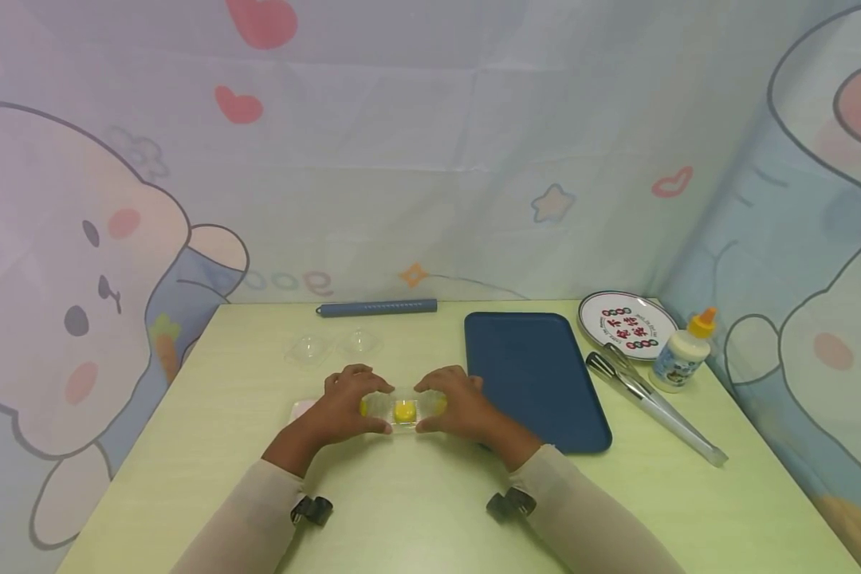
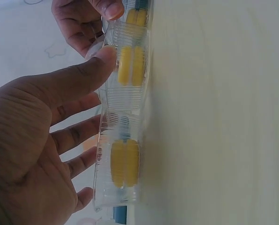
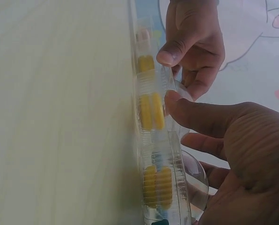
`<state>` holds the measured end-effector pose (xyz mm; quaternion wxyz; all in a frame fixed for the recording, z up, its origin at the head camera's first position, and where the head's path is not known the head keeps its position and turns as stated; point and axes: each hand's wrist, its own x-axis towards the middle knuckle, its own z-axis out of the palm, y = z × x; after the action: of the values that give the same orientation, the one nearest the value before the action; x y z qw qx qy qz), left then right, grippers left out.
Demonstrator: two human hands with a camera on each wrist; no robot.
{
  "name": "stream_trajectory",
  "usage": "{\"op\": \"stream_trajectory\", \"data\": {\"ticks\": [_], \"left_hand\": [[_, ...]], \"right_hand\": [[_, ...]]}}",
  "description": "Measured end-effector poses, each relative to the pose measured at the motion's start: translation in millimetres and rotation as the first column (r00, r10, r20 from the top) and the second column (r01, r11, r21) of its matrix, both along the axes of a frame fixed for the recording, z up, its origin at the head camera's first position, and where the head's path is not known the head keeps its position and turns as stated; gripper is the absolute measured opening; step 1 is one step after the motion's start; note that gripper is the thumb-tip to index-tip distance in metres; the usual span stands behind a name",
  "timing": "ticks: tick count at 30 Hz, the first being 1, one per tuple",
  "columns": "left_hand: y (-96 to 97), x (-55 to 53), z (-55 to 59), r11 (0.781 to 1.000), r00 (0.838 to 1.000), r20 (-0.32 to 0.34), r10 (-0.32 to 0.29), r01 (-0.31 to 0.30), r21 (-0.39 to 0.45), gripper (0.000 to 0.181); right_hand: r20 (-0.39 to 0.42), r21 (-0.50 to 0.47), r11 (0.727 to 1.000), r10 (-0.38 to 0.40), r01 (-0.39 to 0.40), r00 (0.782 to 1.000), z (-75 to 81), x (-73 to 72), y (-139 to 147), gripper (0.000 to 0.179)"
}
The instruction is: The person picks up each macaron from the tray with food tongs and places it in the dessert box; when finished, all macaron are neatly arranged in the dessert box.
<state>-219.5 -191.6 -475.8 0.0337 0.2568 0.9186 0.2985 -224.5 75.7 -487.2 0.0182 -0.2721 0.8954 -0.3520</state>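
Between the two hands lies a clear ribbed plastic tray (image 1: pixel 383 406), low over the table or on it. Yellow macarons (image 1: pixel 405 411) sit in its separate compartments. My left hand (image 1: pixel 344 406) grips the left part, thumb on the near side and fingers on the far side. On the right part my right hand (image 1: pixel 461 404) holds it the same way. The left wrist view shows the left thumb (image 2: pixel 106 56) against the tray's upper edge near a macaron (image 2: pixel 125 163). In the right wrist view, a clear dome (image 3: pixel 195 176) stands behind the tray, by the right fingers.
Two clear domed pieces (image 1: pixel 308 348) lie back left. A pale pinkish item (image 1: pixel 301 408) is partly hidden by the left hand. Rightward are a dark blue tray (image 1: pixel 531 375), metal tongs (image 1: pixel 653 406), a printed plate (image 1: pixel 627 323) and a yellow-capped bottle (image 1: pixel 680 356). A blue-grey bar (image 1: pixel 376 308) lies at the back.
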Motion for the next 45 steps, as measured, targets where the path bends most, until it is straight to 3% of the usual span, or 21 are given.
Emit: {"op": "stream_trajectory", "data": {"ticks": [11, 20, 45], "left_hand": [[4.2, 3.6, 4.9, 0.999, 0.999, 0.016, 0.038, -0.037, -0.032, 0.052], [5.6, 2.1, 1.2, 0.996, 0.998, -0.034, 0.05, -0.053, -0.068, 0.051], [4.3, -0.9, -2.5, 0.997, 0.998, -0.027, 0.059, -0.06, -0.05, 0.058]], "right_hand": [[0.015, -0.018, 1.0, -0.004, 0.004, 1.0, 0.1, 2.1, -1.0, 0.052], [0.004, -0.018, 1.0, -0.014, 0.014, 1.0, 1.9, 3.6, -1.6, 0.052], [0.008, 0.002, 1.0, -0.01, 0.01, 1.0, -2.1, 0.6, -0.5, 0.055]]}}
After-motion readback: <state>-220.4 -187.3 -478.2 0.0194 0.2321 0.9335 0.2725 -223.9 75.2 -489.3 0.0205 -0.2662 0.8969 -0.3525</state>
